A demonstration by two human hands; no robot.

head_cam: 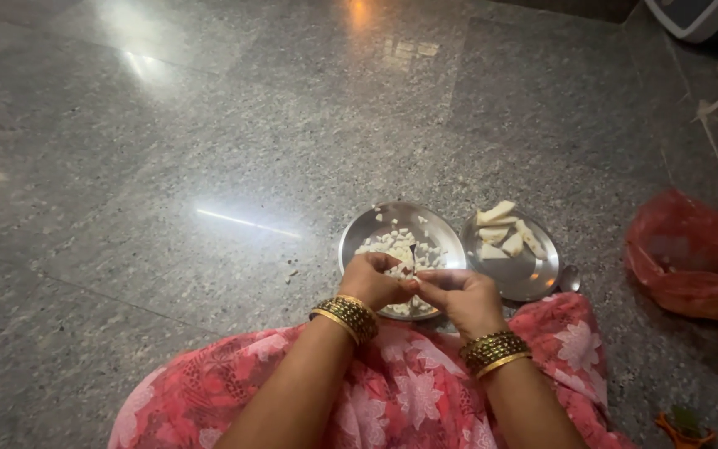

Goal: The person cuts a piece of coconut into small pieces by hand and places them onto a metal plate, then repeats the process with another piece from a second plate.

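floor [209,150]: grey speckled polished stone, light glare spots, fills most of the view; everything sits on it.
garment [392,391]: pink-red floral cloth over the person's lap, bottom centre, its edge reaching the two plates.
red bag [691,258]: crumpled red plastic bag on the floor at right, well apart from the plates.
left plate [400,220]: round steel plate, just ahead of the lap, holds a heap of small white chopped pieces [396,243]; near rim hidden behind the hands.
right plate [533,274]: round steel plate, touching or just beside the left plate on its right; holds several larger white wedge-shaped chunks [500,224] on its far half.
left hand [373,281]: over the near part of the left plate, fingers curled, pressed toward the right hand; gold and dark bangles at the wrist.
right hand [459,293]: over the gap between plates and lap, fingers curled in, tips meeting the left hand; bangles at the wrist too.
held piece [411,281]: small white bit pinched between the fingertips of both hands, above the left plate's near edge; shape too small to tell.
spoon [570,278]: small steel spoon bowl on the floor just right of the right plate.
orange thing [685,426]: small orange-green item on the floor, bottom right, unclear.
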